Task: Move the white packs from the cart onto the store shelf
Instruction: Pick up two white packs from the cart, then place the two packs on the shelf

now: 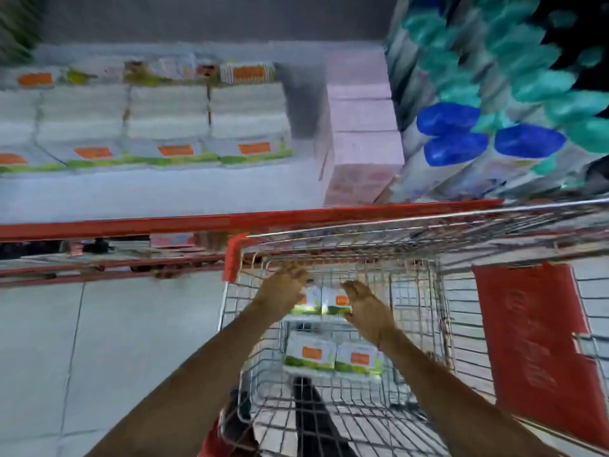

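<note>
Wire cart: silver mesh basket with red corner trim, standing right of centre against the red edge of the shelf; a red flap lies on its right side.
Far pair of packs: two white packs with orange labels and green lower bands, side by side at the far end of the cart, between the two hands.
Near pair of packs: two more of the same kind, side by side, lying nearer in the basket, apart from both hands.
Left hand: reached into the cart, fingers spread, at the left side of the far pair; blur hides whether it touches, so the grip cannot be told.
Right hand: open with fingers extended, at the right side of the far pair; contact cannot be told either.
Store shelf: pale board with a red front edge, far and left of the cart.
Shelved packs: rows of matching white packs, stacked on the left part of the shelf.
Pink boxes: stacked just right of the shelved packs.
Bottles: blue and teal caps, tilted, far right.
Floor: pale tiles, near left.
</note>
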Demonstrator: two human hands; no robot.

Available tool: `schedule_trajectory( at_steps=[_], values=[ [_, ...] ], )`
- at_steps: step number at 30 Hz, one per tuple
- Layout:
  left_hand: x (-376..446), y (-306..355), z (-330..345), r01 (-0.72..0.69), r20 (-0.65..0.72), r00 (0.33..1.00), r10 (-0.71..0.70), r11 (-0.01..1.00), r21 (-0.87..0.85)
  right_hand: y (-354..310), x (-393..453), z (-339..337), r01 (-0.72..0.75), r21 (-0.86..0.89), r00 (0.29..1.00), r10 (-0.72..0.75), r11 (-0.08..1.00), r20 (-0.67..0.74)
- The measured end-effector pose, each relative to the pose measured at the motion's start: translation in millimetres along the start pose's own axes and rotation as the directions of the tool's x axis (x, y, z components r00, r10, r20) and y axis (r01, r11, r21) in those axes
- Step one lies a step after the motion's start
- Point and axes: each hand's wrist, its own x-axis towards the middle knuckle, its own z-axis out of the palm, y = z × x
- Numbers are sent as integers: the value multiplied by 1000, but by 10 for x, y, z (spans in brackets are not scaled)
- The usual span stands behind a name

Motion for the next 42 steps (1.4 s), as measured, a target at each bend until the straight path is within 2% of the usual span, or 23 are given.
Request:
schedule_trajectory(
  at_steps=[2,6,9,12,23,30,34,36,42],
  values=[
    [165,-29,177,94,115,989,-91,995,-21,144,148,113,-21,-23,995,23,1000,100],
    [350,-56,448,124,234,962,-138,990,74,294,365,272,-42,-30,992,45,999,114],
    [372,-20,547,204,214,954,-212,977,58,261,423,260,-27,-38,997,29,999,73],
    [339,19,577,253,208,948,-241,967,-34,257,443,247,-56,20,995,54,998,83],
    [-36,167,7,277,130,956,-262,954,-114,20,7,-240,-105,81,989,96,991,110],
    [-604,184,-804,216,32,976,-214,962,-166,-386,-652,-923,-80,16,996,80,997,-31],
    [-946,101,-1307,156,-45,985,-165,976,-148,-709,-870,-1387,-136,-63,988,131,989,-81],
    [-1152,-33,-1556,140,-127,979,-162,976,-166,-959,-931,-1629,-97,-57,984,87,994,-158],
    [-1641,-586,-2131,152,-234,946,-225,943,-296,-1695,-891,-2169,-16,-75,944,-10,997,-331]
  ],
)
